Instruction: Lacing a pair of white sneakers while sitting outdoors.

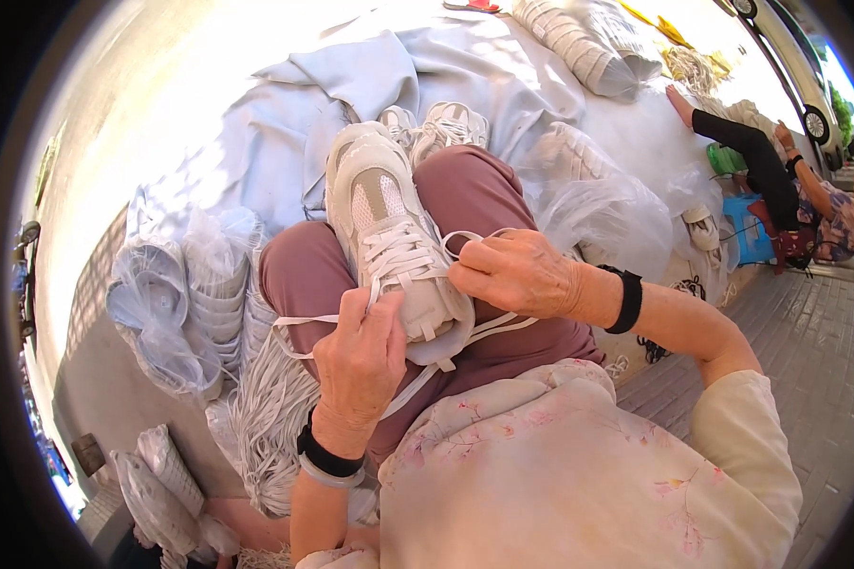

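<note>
A beige and white sneaker (359, 156) lies across my thighs, its toe pointing away from me and its opening toward me. White shoelace (396, 248) runs through its upper eyelets. My left hand (359, 365) is closed in a pinch on the lace at the left eyelet side, near the tongue. On the right side, my right hand (522, 273) pinches the lace as well, with a small loop standing above its fingers. Loose lace ends trail left over my knee and below the shoe's heel. The exact grip of the fingertips is partly hidden.
Beyond my knees, more sneakers (454, 123) rest on a grey-blue cloth (351, 81). Plastic-wrapped stacks of shoe parts (213, 275) stand at the left, beside a bundle of white laces (270, 417). Clear plastic bags (603, 204) lie right. Another person (830, 209) sits far right near a blue stool (748, 228).
</note>
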A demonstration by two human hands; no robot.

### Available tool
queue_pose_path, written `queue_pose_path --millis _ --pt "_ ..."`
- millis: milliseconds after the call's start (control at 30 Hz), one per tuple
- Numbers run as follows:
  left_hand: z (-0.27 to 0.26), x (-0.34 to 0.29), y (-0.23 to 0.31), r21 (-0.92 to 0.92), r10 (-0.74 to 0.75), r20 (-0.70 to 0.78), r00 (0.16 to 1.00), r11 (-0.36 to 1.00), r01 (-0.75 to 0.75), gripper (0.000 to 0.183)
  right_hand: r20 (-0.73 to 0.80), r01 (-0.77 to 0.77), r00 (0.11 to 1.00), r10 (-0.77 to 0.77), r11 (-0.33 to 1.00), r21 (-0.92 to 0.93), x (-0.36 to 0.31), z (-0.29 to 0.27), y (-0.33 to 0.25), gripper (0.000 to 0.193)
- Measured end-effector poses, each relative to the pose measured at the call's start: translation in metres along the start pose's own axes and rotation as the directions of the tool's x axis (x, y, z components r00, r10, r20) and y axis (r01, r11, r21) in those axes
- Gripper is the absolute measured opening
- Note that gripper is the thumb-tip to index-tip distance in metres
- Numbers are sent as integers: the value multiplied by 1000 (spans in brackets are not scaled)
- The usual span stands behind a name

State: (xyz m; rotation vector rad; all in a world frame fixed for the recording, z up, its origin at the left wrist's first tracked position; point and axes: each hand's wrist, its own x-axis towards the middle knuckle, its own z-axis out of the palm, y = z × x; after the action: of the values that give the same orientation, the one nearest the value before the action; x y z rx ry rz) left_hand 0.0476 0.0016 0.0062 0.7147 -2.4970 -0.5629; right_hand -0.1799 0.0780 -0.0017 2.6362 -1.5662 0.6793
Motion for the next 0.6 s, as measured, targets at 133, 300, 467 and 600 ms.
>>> queue_pose_path --millis 133,300,467,600 --pt "-8 -2 -1 -152 -158 -36 987 977 151 23 -72 -69 995 71 997 26 0 2 -1 13" --pt "-28 2 -5 -169 -275 46 960 945 279 23 -25 -50 998 50 998 33 -4 -7 -1 13" --pt "-34 16 -11 -73 -127 -26 992 990 124 25 -52 -88 994 91 994 62 -5 -4 2 14" --pt "-33 12 -20 8 -119 63 991 993 118 19 4 -268 963 268 963 37 -13 -4 11 14"
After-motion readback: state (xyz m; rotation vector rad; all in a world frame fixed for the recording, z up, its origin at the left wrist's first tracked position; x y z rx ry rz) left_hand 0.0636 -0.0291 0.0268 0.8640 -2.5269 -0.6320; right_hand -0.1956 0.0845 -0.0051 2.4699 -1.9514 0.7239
